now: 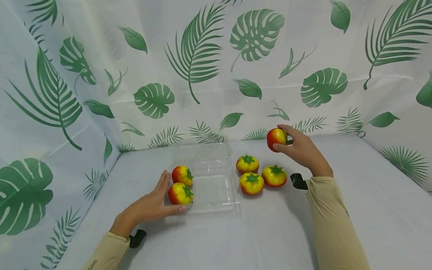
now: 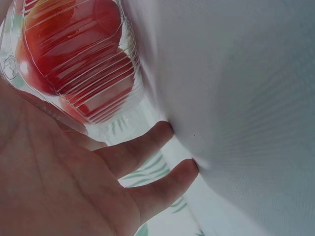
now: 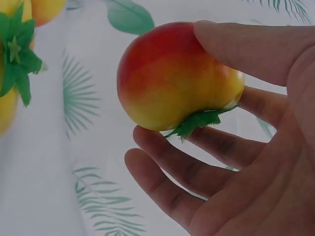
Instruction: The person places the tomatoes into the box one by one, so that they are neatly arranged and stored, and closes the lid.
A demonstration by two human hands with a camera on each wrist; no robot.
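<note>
My right hand (image 1: 303,149) holds a red-and-yellow tomato (image 1: 275,139) above the far part of the table, thumb on one side and fingers on the other. In the right wrist view its green leafy top (image 3: 197,123) faces the palm. My left hand (image 1: 153,203) lies along the left side of a clear plastic box (image 1: 213,188), fingers extended and thumb along the front. Two tomatoes, a rear one (image 1: 181,175) and a front one (image 1: 179,194), sit in the box's left part. In the left wrist view they show through its ribbed wall (image 2: 98,83).
Three more tomatoes, a rear one (image 1: 247,164), a front one (image 1: 251,183) and a right one (image 1: 274,177), stand just right of the box. The box's clear lid (image 1: 202,152) lies back behind it. A leaf-patterned curtain (image 1: 204,69) borders the white table (image 1: 269,244).
</note>
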